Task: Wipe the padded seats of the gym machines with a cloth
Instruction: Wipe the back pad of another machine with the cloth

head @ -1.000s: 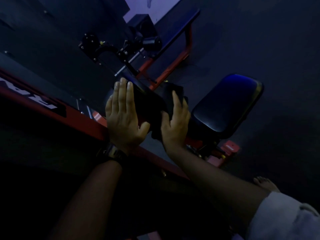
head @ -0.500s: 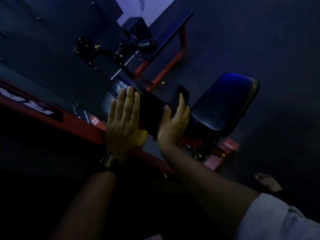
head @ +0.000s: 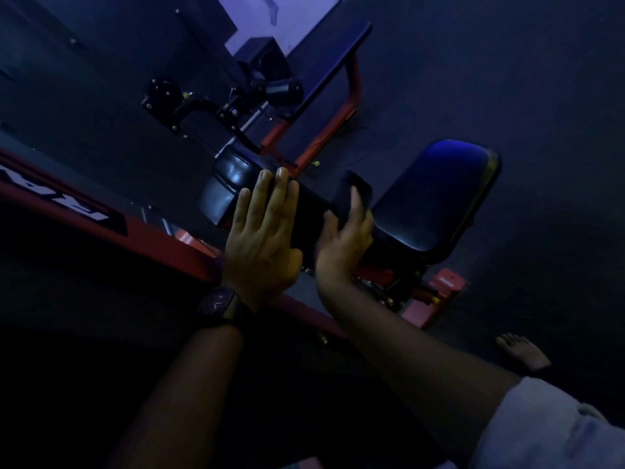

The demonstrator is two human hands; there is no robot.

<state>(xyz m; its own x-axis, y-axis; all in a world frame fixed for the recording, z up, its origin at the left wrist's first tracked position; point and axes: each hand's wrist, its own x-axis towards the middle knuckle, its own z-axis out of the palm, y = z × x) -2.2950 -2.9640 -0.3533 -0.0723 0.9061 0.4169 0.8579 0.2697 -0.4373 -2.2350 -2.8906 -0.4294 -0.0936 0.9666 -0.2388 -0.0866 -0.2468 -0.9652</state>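
The left hand has slid right along the black pad, baring its glossy left end. Its fingers lie straight and together, flat on the pad. The right hand presses the dark cloth with flat fingers against the pad's right end, just beside the padded seat.

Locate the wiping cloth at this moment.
Head view, near centre: the dark cloth lies under the right hand on the black pad, between the left hand and the blue-lit seat.
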